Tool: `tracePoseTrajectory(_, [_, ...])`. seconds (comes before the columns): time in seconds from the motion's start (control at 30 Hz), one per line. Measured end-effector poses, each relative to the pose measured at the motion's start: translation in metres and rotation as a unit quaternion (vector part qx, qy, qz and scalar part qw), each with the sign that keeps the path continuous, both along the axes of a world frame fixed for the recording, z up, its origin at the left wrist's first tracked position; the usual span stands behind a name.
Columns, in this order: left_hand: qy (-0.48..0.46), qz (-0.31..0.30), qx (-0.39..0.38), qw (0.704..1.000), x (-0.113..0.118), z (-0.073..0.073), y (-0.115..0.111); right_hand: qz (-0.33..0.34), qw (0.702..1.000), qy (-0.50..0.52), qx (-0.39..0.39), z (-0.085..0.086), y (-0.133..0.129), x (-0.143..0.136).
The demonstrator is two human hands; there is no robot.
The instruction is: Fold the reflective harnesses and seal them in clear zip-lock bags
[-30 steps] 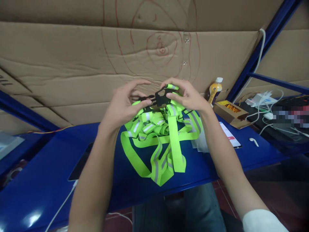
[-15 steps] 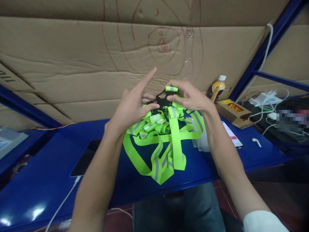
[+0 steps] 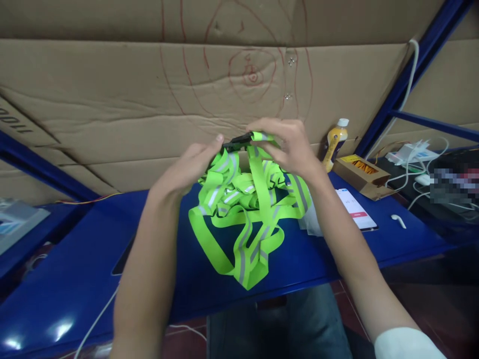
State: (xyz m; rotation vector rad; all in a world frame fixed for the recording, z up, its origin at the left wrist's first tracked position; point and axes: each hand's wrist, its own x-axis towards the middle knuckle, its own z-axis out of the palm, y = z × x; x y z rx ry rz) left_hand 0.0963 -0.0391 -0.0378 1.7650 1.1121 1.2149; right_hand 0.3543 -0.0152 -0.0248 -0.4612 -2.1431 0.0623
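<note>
A black plastic buckle is held up between my two hands, seen nearly edge-on. My left hand grips its left end, thumb on top and the other fingers mostly hidden. At the other end, my right hand pinches a neon yellow-green reflective strap where it meets the buckle. This strap hangs down and runs into a loose heap of the same webbing, which has grey stripes. Part of the heap spreads in loops toward the front edge of the blue table.
A cardboard wall rises behind the table. To the right are a juice bottle, a small open carton, a phone, a white earbud and a clear plastic bag. A dark device lies partly behind my left forearm.
The buckle has turned from flat-facing to nearly edge-on. My left hand has moved left and closed its raised index finger. The strap end that dangled in front now hangs farther back.
</note>
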Motion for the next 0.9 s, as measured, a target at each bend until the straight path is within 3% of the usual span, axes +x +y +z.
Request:
tracePoseTrajectory(0.07, [-0.055,-0.010,-0.090,0.994,-0.002,0.002,0.001,0.003,1.000,-0.009,0.004,0.000,-0.002,-0.002])
tracePoseTrajectory(0.13, [-0.101,-0.013,-0.111,0.989,-0.002,0.006,0.000,0.018,0.999,-0.032,0.001,0.002,-0.003,-0.002])
tracePoseTrajectory(0.37, [-0.132,-0.034,-0.051,0.989,-0.002,0.013,-0.007,0.099,0.986,-0.117,-0.060,0.000,0.006,0.004])
tracePoseTrajectory(0.53, [-0.064,-0.038,0.080,0.994,0.002,0.010,-0.013,0.088,0.986,-0.106,-0.097,-0.004,0.015,0.012])
tracePoseTrajectory(0.6, [-0.048,-0.033,0.093,0.994,0.003,0.007,-0.013,0.088,0.983,-0.123,-0.103,-0.004,0.016,0.013])
tracePoseTrajectory(0.77, [-0.004,-0.078,-0.050,0.996,0.005,-0.004,-0.008,0.021,0.992,-0.108,-0.061,-0.007,0.017,0.011])
tracePoseTrajectory(0.9, [-0.056,-0.149,-0.147,0.976,0.012,0.001,-0.009,-0.014,0.998,-0.061,-0.011,-0.011,0.020,0.008])
